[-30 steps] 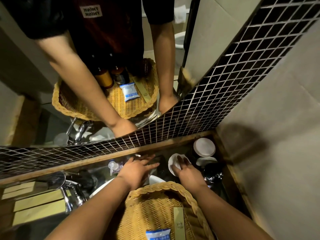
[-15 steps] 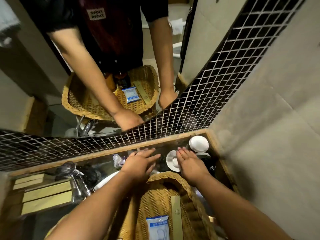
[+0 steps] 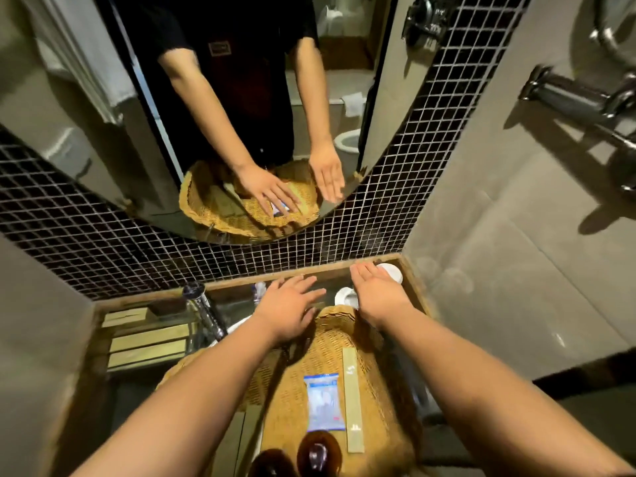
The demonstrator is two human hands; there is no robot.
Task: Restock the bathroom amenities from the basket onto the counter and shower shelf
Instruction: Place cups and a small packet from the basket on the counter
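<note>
The left hand (image 3: 287, 309), just below the centre of the frame, lies palm down with its fingers spread and holds nothing. It sits over the far rim of the wicker basket (image 3: 389, 411); whether it touches the rim cannot be told. The right hand (image 3: 377, 294), just to its right, is also empty, its fingers straight and pressed together. It partly covers a white round dish (image 3: 343, 297), and a second white round piece (image 3: 392, 271) lies by its fingertips in the far right corner of the counter (image 3: 309, 270).

Below the hands, in the lower centre, the basket holds a blue-and-white sachet (image 3: 323, 402) lying flat beside a long pale packet (image 3: 352, 401). Two brown bottles (image 3: 318, 452) stand at its near end, at the bottom edge.

Left of the basket are a chrome tap (image 3: 206, 311) and, further left, pale flat boxes (image 3: 151, 342). Above the counter runs a black mosaic wall (image 3: 103, 256), and above that a mirror (image 3: 86, 149) reflects both arms and the basket. A chrome fitting (image 3: 581, 98) is fixed to the wall at upper right.
</note>
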